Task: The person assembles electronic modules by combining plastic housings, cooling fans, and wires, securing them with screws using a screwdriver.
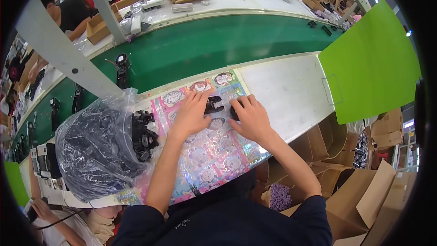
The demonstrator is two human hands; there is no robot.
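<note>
Over a shiny, colourful cartoon-print mat (207, 159), my left hand (193, 113) grips a small black plastic part (214, 105) with a notched end. Its fingers lie along the part's far side, the thumb at the near side. A short gap to the right, my right hand (252, 119) curls round another black piece (235, 109), mostly hidden under the fingers. The two pieces appear apart. To the left of my left forearm, a large clear plastic bag (98, 148) lies on its side, and black moulded parts (144, 135) spill from its mouth.
Beyond the bench runs a green conveyor belt (195, 41) carrying black devices (122, 70). A bright green panel (371, 68) rises at the right. Cardboard boxes (350, 191) crowd the lower right. A grey metal post (68, 48) crosses the left; a co-worker's hand (42, 209) shows lower left.
</note>
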